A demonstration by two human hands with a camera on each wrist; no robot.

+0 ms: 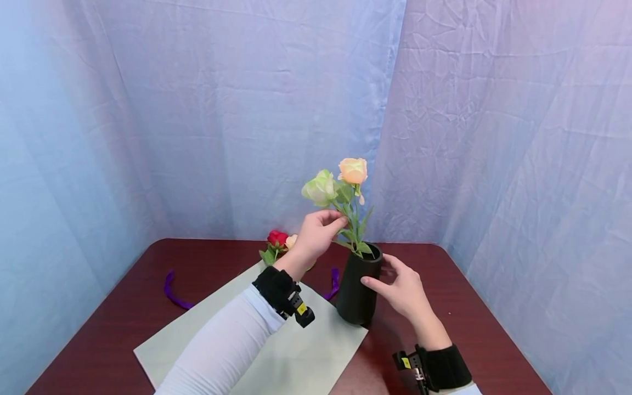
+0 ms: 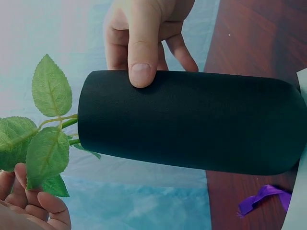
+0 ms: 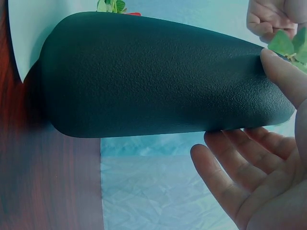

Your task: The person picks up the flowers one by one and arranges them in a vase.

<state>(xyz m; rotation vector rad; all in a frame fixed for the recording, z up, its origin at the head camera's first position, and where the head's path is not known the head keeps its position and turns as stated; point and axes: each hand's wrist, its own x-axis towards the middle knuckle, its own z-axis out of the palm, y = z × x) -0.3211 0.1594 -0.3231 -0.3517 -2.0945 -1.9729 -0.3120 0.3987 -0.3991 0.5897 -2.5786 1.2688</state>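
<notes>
A dark, tapered vase (image 1: 357, 288) stands upright with its base at the right edge of a pale sheet. Out of its mouth rise a peach rose (image 1: 353, 170) and a pale green rose (image 1: 319, 188) on leafy stems. Above the rim, my left hand (image 1: 318, 233) pinches a stem just below the green bloom. My right hand (image 1: 402, 285) holds the vase near its top, the thumb (image 2: 142, 72) on one side and the fingers (image 3: 254, 158) against another. In the left wrist view, green leaves (image 2: 50, 86) hang by the mouth, close to my left fingers.
Behind my left wrist lie a red rose (image 1: 277, 237) and a small cream bloom (image 1: 291, 241). The pale sheet (image 1: 316, 351) covers the middle of the dark red table (image 1: 469, 329). Purple ribbon (image 1: 173, 296) pokes out beside it. Pale curtains (image 1: 222, 109) hang around the table.
</notes>
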